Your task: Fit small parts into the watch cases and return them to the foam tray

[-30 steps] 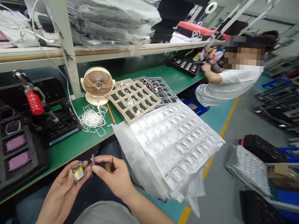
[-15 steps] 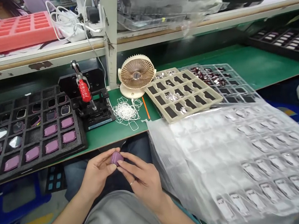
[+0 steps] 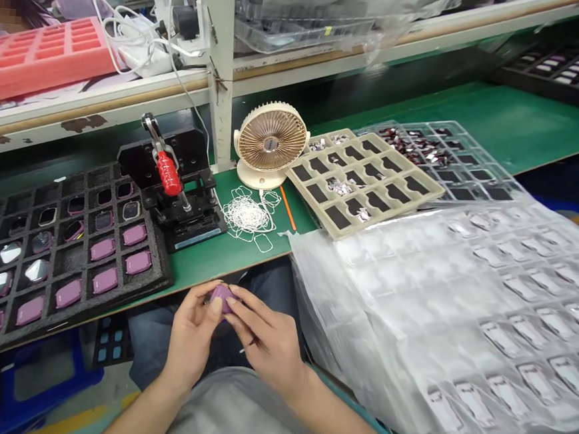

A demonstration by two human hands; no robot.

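A small purple watch-shaped case [image 3: 222, 297] is pinched between both my hands, just in front of the green bench edge [image 3: 225, 269]. My left hand [image 3: 195, 333] cups it from the left with the thumb on top. My right hand [image 3: 264, 339] presses on it with fingertips from the right. To the left lies a black foam tray [image 3: 61, 252] holding several purple cases and several glass-faced ones. Behind it stands a black press jig with a red handle [image 3: 168, 174].
A small beige fan [image 3: 271, 142] stands by the shelf post, with a heap of thin white rings [image 3: 247, 215] in front. A beige parts tray [image 3: 365, 183] and a clear tray [image 3: 439, 155] lie to the right. Stacked clear blister sheets [image 3: 463, 304] overhang the bench. A red tray [image 3: 46, 51] sits on the shelf.
A second ago my left hand held an open case with a yellow part showing. The view swung left; both hands now close round the purple case, shifted slightly up.
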